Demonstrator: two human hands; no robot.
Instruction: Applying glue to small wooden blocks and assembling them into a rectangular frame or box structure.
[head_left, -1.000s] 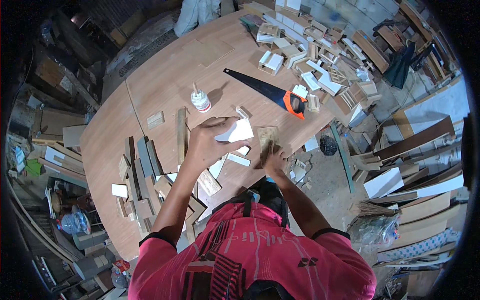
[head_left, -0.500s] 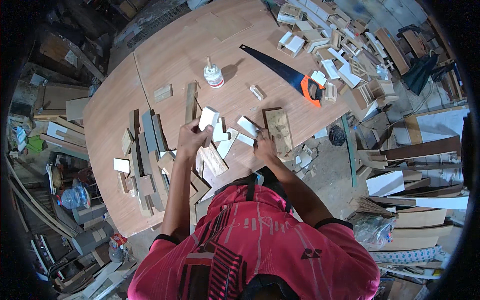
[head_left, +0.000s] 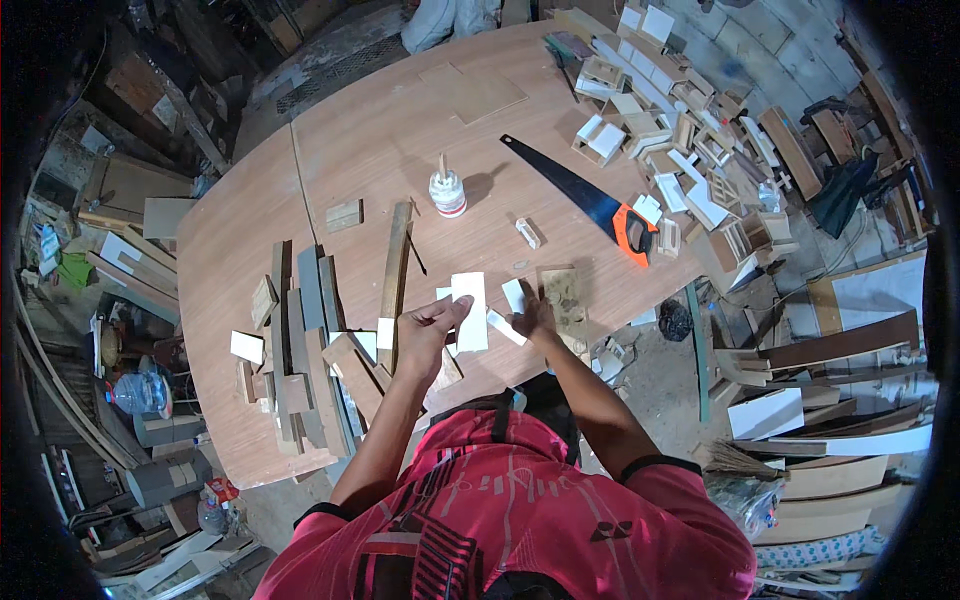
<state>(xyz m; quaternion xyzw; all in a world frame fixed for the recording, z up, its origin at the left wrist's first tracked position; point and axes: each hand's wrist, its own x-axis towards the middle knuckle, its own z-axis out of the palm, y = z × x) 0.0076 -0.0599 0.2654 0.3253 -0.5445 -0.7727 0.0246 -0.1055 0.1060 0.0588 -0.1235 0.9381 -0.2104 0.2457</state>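
My left hand pinches a white rectangular board, thumb on its face, held upright over the near part of the table. Close by on the right, my right hand has its fingers closed at the end of a small white strip. A second white strip lies just below that one, near the right fingertips. Beyond the right hand lies a stained flat wooden piece, partly covered by it. Other white pieces are partly hidden behind the left hand.
A white jar with a stick in it stands mid-table. To its right lies a handsaw with an orange handle, near a small wooden piece. Wood strips crowd the left; small wooden assemblies pile at the far right.
My left hand has moved right and turned the white board so its broad face shows. The right hand stays by the small strips. The whole view has shifted slightly.
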